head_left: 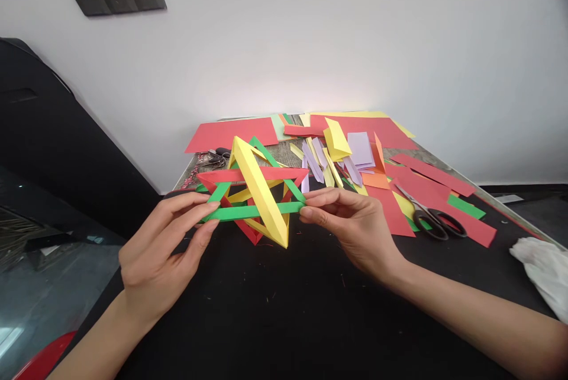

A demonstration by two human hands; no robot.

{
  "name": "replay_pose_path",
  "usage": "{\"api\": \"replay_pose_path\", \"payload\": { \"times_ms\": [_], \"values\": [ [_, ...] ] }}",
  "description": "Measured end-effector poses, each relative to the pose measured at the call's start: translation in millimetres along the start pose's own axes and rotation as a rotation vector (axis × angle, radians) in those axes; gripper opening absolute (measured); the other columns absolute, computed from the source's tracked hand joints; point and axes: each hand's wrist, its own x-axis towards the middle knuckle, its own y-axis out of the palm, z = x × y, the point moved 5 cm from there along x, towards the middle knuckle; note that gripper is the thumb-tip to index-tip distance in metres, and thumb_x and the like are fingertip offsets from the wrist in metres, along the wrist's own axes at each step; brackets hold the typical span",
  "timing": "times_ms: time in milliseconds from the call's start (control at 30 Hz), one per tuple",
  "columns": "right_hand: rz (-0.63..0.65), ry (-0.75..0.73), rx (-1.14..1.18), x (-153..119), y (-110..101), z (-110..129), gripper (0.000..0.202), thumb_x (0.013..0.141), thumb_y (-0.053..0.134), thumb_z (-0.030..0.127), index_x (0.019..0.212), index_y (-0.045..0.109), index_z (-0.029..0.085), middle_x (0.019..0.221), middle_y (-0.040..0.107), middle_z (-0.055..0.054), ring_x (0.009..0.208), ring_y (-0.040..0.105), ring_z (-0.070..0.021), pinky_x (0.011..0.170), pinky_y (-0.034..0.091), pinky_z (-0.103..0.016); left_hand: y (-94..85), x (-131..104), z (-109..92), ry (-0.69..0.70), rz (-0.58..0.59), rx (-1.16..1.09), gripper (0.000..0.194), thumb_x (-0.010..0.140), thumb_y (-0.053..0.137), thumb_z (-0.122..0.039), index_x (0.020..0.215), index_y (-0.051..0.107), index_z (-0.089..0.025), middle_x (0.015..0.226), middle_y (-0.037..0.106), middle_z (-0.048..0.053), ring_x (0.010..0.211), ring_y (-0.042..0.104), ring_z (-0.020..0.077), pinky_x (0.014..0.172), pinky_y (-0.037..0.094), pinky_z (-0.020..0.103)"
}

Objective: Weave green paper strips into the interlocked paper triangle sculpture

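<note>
Between my two hands, above the black mat, is a paper star model [261, 193] of interlocked folded strips in green, yellow and red. My left hand [166, 247] pinches its left green corner between thumb and fingers. At the right green corner, my right hand [350, 217] grips with thumb and fingertips. A broad yellow strip runs diagonally across the front, its lower point hanging beneath the front green strip. A red strip crosses behind that yellow one. Parts of the far side are hidden by the front strips.
Black-handled scissors [428, 214] lie on red paper strips [465, 229] at the right. Folded purple strips [313, 160], a yellow folded sheet [337, 140] and red sheets [235, 134] are spread along the back. A crumpled white tissue [541, 270] sits at the right edge.
</note>
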Motion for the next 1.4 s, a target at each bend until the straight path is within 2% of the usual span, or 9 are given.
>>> {"api": "replay_pose_path", "payload": {
  "times_ms": [133,300,433,633,900,1033,1100,1267,1400],
  "values": [
    [0.04,0.114,0.083,-2.7,3.3,-7.8,0.016,0.064,0.087,0.021,0.075,0.075,0.022,0.069,0.07,0.003,0.063,0.068,-0.0091,0.065,0.06,-0.02,0.3,3.1,2.4,0.005,0.019,0.017,0.031,0.079,0.069,0.0,0.105,0.069,-0.017,0.102,0.069,0.005,0.088,0.069,0.016,0.078,0.056,0.027],
    [0.079,0.224,0.169,-7.3,8.3,-11.4,0.016,0.064,0.087,0.021,0.072,0.073,0.019,0.072,0.068,0.004,0.068,0.066,-0.0069,0.068,0.058,-0.017,0.1,4.6,4.0,-0.027,0.026,0.024,0.03,0.08,0.068,-0.001,0.103,0.069,-0.02,0.101,0.07,0.003,0.088,0.07,0.0157,0.079,0.057,0.026],
    [0.076,0.321,0.216,-10.8,8.5,-12.8,0.017,0.065,0.086,0.023,0.069,0.071,0.016,0.073,0.065,0.003,0.071,0.066,-0.008,0.07,0.06,-0.019,-0.2,4.9,1.9,-0.03,0.021,0.024,0.031,0.081,0.068,-0.002,0.103,0.069,-0.023,0.1,0.07,0.001,0.084,0.069,0.0138,0.071,0.057,0.023],
    [0.149,0.465,0.248,-13.0,5.4,-18.8,0.025,0.066,0.086,0.023,0.084,0.07,0.016,0.074,0.07,0.001,0.071,0.073,-0.0131,0.069,0.062,-0.021,1.5,6.0,-0.1,-0.073,0.048,-0.007,0.035,0.083,0.067,-0.006,0.109,0.067,-0.03,0.098,0.07,-0.001,0.082,0.069,0.0149,0.07,0.059,0.027],
    [0.15,0.577,0.288,-12.7,-0.3,-26.5,0.02,0.068,0.085,0.025,0.078,0.071,0.016,0.073,0.07,0.001,0.073,0.075,-0.0148,0.074,0.062,-0.022,-1.3,8.4,-3.0,-0.096,0.06,-0.013,0.033,0.084,0.068,-0.013,0.111,0.067,-0.033,0.096,0.071,-0.002,0.077,0.069,0.0143,0.069,0.059,0.027],
    [0.109,0.592,0.281,-12.3,-6.0,-30.6,0.02,0.067,0.086,0.023,0.079,0.072,0.016,0.076,0.071,0.0,0.071,0.074,-0.0141,0.071,0.063,-0.019,0.0,5.4,1.9,-0.183,0.083,-0.084,0.037,0.082,0.072,-0.021,0.116,0.065,-0.034,0.1,0.07,-0.001,0.067,0.065,0.0117,0.049,0.051,0.022],
    [0.101,0.594,0.268,-11.8,-8.4,-31.6,0.02,0.067,0.086,0.023,0.079,0.072,0.015,0.077,0.071,0.0,0.072,0.074,-0.0139,0.069,0.062,-0.018,1.9,2.7,5.6,-0.251,0.084,-0.151,0.042,0.08,0.075,-0.023,0.119,0.064,-0.033,0.099,0.069,-0.001,0.068,0.064,0.0122,0.044,0.047,0.022],
    [0.095,0.608,0.241,-9.3,-13.0,-33.4,0.016,0.071,0.083,0.022,0.079,0.071,0.015,0.079,0.072,-0.002,0.074,0.074,-0.0125,0.068,0.062,-0.016,4.9,-3.9,12.4,-0.424,0.044,-0.38,0.055,0.074,0.08,-0.024,0.124,0.058,-0.029,0.1,0.069,0.001,0.078,0.066,0.0161,0.069,0.059,0.032],
    [0.064,0.627,0.236,-6.9,-17.2,-37.3,0.015,0.072,0.083,0.021,0.079,0.071,0.015,0.079,0.073,-0.003,0.072,0.074,-0.0127,0.066,0.062,-0.015,5.3,-7.4,16.0,-0.518,0.011,-0.436,0.058,0.069,0.083,-0.025,0.12,0.057,-0.026,0.101,0.068,0.003,0.08,0.066,0.0169,0.071,0.06,0.034]
  ]
}}
